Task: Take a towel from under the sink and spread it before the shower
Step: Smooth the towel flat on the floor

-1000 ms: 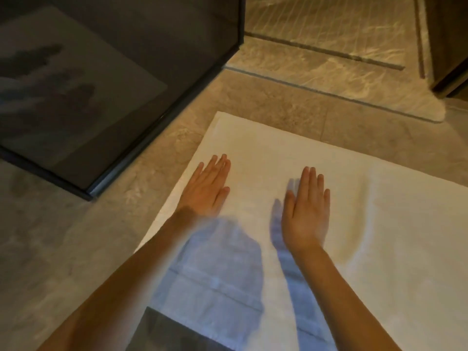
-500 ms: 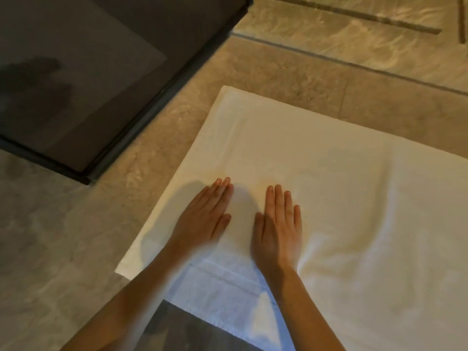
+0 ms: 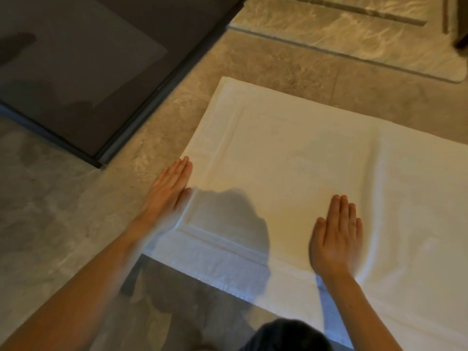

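Observation:
A white towel (image 3: 298, 153) lies spread flat on the stone floor, its far edge near the raised marble step of the shower (image 3: 359, 34). My left hand (image 3: 172, 188) rests flat, palm down, at the towel's left edge, blurred by motion. Flat on the towel near its middle lies my right hand (image 3: 335, 236), fingers together and stretched out. A soft fold (image 3: 379, 198) runs down the towel just right of that hand. Neither hand grips anything.
A dark glass panel with a black frame (image 3: 126, 145) stands at the left, its corner close to the towel's left edge. Grey-brown stone floor (image 3: 50, 224) surrounds the towel. My dark-clothed knee (image 3: 286, 335) shows at the bottom.
My hands have slid apart: the left one moved out to the towel's left edge, the right one moved rightward across the towel. The view tilted slightly up.

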`<action>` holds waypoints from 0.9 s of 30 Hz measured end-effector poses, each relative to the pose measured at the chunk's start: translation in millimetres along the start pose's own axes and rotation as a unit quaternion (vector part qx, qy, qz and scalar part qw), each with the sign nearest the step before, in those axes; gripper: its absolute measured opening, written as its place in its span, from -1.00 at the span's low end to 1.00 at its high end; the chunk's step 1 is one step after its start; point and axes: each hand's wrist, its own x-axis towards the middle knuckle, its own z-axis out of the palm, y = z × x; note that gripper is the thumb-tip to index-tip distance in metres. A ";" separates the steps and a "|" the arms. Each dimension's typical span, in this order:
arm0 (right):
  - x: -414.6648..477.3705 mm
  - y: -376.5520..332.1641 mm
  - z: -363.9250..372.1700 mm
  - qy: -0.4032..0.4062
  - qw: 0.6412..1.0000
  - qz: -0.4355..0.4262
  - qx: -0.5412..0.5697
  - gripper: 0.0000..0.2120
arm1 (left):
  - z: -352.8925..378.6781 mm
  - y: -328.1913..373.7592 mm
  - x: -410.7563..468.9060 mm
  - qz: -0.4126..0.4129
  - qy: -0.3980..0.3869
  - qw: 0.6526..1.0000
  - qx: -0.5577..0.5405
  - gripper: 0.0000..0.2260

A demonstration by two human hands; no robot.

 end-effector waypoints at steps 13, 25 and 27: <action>-81.8 -155.6 31.0 -0.056 0.982 -0.139 0.111 -0.39 | 32.7 110.1 -72.8 0.085 -0.040 0.995 0.033 -0.38; -87.0 -70.9 31.1 -0.012 0.990 -0.131 0.054 -0.44 | 31.1 68.9 -74.1 0.058 -0.016 0.997 0.043 -0.42; -88.2 -55.4 28.3 -0.007 0.992 -0.116 0.045 -0.44 | 29.4 66.4 -73.4 0.054 -0.016 0.998 0.039 -0.42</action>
